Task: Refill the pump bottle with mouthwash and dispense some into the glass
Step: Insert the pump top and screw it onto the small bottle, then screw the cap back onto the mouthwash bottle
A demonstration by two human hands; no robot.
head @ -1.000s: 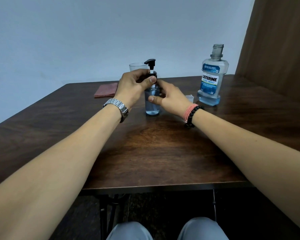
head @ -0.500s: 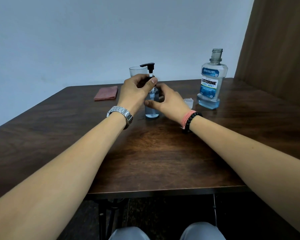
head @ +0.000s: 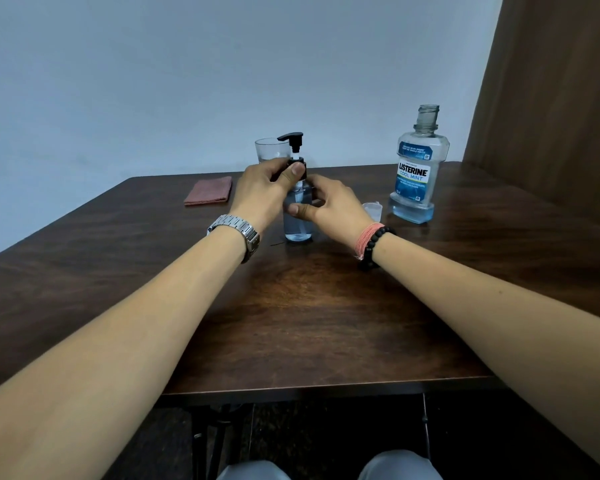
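Note:
A small clear pump bottle (head: 297,229) with pale blue liquid stands upright mid-table, its black pump head (head: 293,139) up and the nozzle pointing left. My left hand (head: 264,192) pinches the black collar at the bottle's neck between thumb and fingers. My right hand (head: 329,206) is curled round the bottle's body from the right. An empty clear glass (head: 270,150) stands just behind, partly hidden by my left hand. The open mouthwash bottle (head: 415,174), with little blue liquid at its bottom, stands at the right.
The mouthwash bottle's clear cap (head: 373,209) lies between my right hand and that bottle. A folded pink cloth (head: 209,195) lies at the back left. The dark wooden table (head: 291,323) meets a wooden panel (head: 551,98) on the right.
The view has tilted, so everything sits lower in frame. The pump nozzle has turned from facing me to pointing left. My hands stay on the pump bottle's collar and body.

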